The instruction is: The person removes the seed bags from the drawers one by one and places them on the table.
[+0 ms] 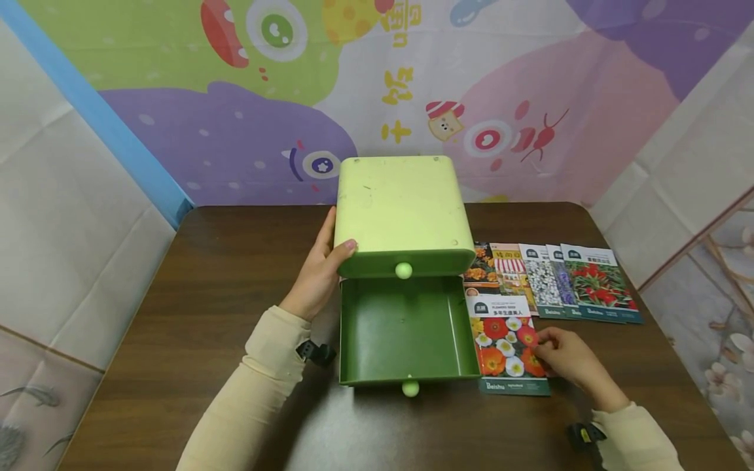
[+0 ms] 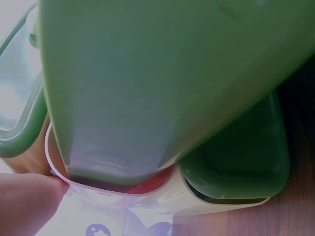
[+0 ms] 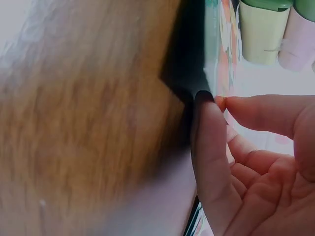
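Note:
A small stacked drawer box with a pale yellow-green top stands at the table's middle. Below its closed top drawer, a dark green drawer is pulled out, with nothing inside. My left hand holds the box's left side, thumb on the top front edge; in the left wrist view the thumb touches a pale rim. My right hand pinches the right edge of a flower seed packet beside the drawer. In the right wrist view, thumb and fingers meet at the packet's edge.
Several more seed packets lie overlapping to the right of the box, some partly under the pinched one. A cartoon-printed cloth hangs behind the brown table. Tiled walls flank both sides.

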